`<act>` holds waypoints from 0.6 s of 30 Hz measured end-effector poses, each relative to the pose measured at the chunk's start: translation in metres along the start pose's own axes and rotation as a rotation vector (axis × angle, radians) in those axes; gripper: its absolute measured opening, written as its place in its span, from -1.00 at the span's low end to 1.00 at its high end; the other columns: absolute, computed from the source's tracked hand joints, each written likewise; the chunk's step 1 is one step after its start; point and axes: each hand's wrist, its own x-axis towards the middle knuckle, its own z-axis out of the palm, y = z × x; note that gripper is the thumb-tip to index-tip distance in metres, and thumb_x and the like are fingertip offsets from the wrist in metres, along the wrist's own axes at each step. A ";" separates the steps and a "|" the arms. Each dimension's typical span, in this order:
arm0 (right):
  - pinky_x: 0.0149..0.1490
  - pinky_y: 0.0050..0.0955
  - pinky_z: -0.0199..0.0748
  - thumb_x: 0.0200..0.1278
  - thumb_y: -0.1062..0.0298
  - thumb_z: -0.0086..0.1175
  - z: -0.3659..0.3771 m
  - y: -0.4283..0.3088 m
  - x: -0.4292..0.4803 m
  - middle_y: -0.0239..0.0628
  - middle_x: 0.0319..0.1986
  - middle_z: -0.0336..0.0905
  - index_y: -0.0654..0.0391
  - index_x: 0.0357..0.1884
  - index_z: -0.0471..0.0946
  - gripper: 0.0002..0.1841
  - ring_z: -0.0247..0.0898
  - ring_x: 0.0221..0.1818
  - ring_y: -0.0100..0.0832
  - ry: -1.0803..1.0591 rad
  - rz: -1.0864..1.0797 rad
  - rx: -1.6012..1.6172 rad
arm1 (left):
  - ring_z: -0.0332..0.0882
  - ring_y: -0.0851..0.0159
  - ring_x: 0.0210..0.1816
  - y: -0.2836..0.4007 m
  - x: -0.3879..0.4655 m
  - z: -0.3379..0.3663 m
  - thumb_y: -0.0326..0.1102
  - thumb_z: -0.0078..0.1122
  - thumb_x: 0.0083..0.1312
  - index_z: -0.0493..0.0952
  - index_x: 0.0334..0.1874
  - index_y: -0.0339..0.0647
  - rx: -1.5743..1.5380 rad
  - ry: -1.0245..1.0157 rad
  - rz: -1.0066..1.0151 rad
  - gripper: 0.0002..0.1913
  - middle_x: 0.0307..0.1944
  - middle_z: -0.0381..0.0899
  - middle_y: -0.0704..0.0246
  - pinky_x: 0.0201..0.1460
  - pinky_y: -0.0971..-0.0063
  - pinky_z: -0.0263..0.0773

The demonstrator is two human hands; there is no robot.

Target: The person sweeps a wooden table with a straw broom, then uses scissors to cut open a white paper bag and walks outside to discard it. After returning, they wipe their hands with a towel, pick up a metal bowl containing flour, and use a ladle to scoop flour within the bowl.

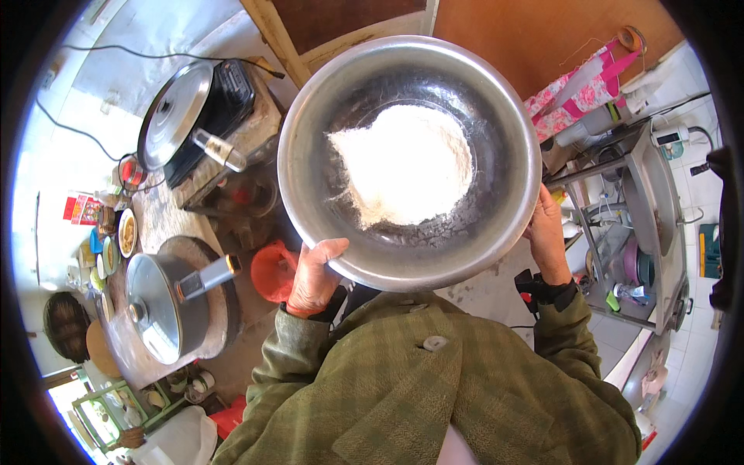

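Observation:
A wide stainless steel basin point(372, 261) is held up in front of my chest, between both hands. White powder that looks like flour point(410, 168) lies heaped in its bottom, with a thin dusting spread on the metal around it. My left hand point(317, 276) grips the near left rim, thumb over the edge and fingers hidden beneath. On the right side, my right hand point(549, 235) holds the rim from outside, its fingertips partly hidden behind the basin.
A lidded grey pot point(168, 308) stands on the counter point(157, 215) at left. Beyond it, a lidded pan point(177, 116) rests on a cooker. A red bucket point(273, 270) is below my left hand. A metal sink stand point(651, 232) is at right, near a wooden door point(523, 40).

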 end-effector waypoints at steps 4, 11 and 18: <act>-0.63 -0.76 -0.19 0.42 -0.04 -0.18 0.007 0.002 0.024 -0.69 -0.73 0.06 0.03 -0.41 0.37 -0.63 -0.12 -0.75 -0.78 0.068 0.061 0.009 | 0.46 0.20 -0.08 0.011 0.040 0.019 -0.46 0.10 0.06 0.27 0.12 -0.38 0.032 0.029 -0.023 -0.48 -0.15 0.44 0.23 0.04 0.29 0.43; -0.64 -0.57 0.04 0.42 -0.14 -0.28 0.017 -0.006 0.040 -0.43 -0.75 0.25 0.12 -0.57 0.30 -0.45 0.12 -0.75 -0.58 0.186 0.077 -0.049 | 0.47 0.26 -0.15 0.032 0.127 0.045 -0.45 0.13 0.06 0.37 0.01 -0.38 0.100 -0.139 0.032 -0.58 -0.21 0.46 0.30 0.03 0.35 0.39; -0.54 -0.48 0.24 0.26 0.39 -0.05 -0.001 0.025 0.037 -0.37 -0.65 0.32 0.17 -0.40 0.33 -0.88 0.23 -0.65 -0.55 0.420 0.069 -0.181 | 0.44 0.27 -0.06 0.026 0.197 0.067 -0.36 0.12 0.08 0.37 0.09 -0.34 0.155 -0.275 -0.170 -0.52 -0.08 0.46 0.31 0.06 0.36 0.35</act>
